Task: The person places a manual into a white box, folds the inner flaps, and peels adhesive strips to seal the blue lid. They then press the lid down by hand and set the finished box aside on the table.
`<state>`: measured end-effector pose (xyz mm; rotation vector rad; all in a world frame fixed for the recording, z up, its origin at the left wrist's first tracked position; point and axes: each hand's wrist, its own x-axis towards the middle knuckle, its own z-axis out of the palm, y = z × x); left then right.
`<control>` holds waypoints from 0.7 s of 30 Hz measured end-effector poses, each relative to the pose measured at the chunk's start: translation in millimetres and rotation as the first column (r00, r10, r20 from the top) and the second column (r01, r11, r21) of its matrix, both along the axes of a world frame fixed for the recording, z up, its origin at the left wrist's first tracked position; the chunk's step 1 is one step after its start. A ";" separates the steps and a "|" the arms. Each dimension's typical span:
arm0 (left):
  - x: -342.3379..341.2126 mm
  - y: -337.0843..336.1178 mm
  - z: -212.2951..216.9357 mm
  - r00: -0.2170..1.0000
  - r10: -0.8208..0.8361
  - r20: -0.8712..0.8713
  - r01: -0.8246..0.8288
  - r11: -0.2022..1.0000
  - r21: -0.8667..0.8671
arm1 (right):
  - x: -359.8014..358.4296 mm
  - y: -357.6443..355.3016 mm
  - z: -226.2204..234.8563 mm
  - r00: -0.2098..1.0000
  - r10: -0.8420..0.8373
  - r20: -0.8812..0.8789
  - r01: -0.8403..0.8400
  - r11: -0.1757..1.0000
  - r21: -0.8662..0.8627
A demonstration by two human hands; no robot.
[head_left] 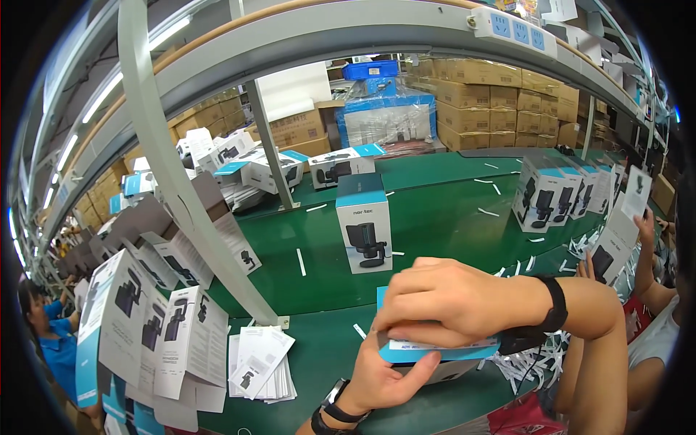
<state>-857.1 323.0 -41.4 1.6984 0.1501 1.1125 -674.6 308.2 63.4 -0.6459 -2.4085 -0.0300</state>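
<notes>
A small white and light blue carton (435, 355) is under both of my hands at the near edge of the green bench. My left hand (388, 377) grips its near left corner, thumb along the blue top. Over that top lies my right hand (449, 297), fingers bent and pressed together against the lid's edge, hiding much of the carton. A strip with print shows beneath these fingers. Just beyond stands an upright carton (364, 232) with a microphone picture and a blue top. Left of my left hand rests a stack of white leaflets (259, 362).
Unfolded cartons (192, 341) crowd the left side, beside a grey metal post (174, 167). Upright cartons (540, 196) line the right. Paper strips (533, 362) are heaped near my right arm. Another person's hand (644, 226) holds a carton at right.
</notes>
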 end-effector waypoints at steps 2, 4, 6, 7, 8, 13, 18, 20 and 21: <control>-4.9 3.5 -2.4 0.996 0.052 -0.066 -0.045 0.993 0.112 | 2.7 -9.3 3.3 0.999 -0.016 0.047 0.019 0.998 -0.057; -8.8 5.1 -4.0 0.993 0.069 -0.097 -0.052 0.985 0.166 | 2.1 -20.4 8.0 0.997 -0.035 0.070 0.041 0.995 -0.087; -6.0 6.8 -4.9 0.991 0.084 -0.103 -0.065 0.982 0.177 | 4.4 -34.2 15.1 0.997 -0.066 0.043 0.073 0.976 -0.206; -3.2 7.4 -5.1 0.991 0.084 -0.107 -0.063 0.981 0.183 | 7.2 -40.0 16.1 0.995 -0.091 0.028 0.095 0.960 -0.265; 0.9 8.3 -5.5 0.993 0.046 -0.108 -0.025 0.982 0.185 | 10.4 -41.6 11.7 0.991 -0.129 0.027 0.132 0.956 -0.263; 5.0 2.0 -18.6 0.951 0.309 0.028 -0.306 0.949 -0.071 | 16.1 -34.3 4.3 0.935 -0.115 -0.335 0.033 0.970 -0.239; 19.4 16.8 -15.3 0.865 0.309 0.395 -0.394 0.906 0.154 | 59.7 -59.8 0.1 0.449 -0.127 -0.884 -0.054 0.984 -0.168; 29.7 11.0 -10.1 0.893 0.283 0.349 -0.374 0.899 0.228 | 55.5 -53.5 -14.6 0.706 -0.152 -0.692 0.080 0.988 -0.135; 30.8 8.8 -9.5 0.907 0.276 0.318 -0.365 0.891 0.269 | 44.8 -44.2 -20.0 0.820 -0.113 -0.561 0.070 0.993 -0.098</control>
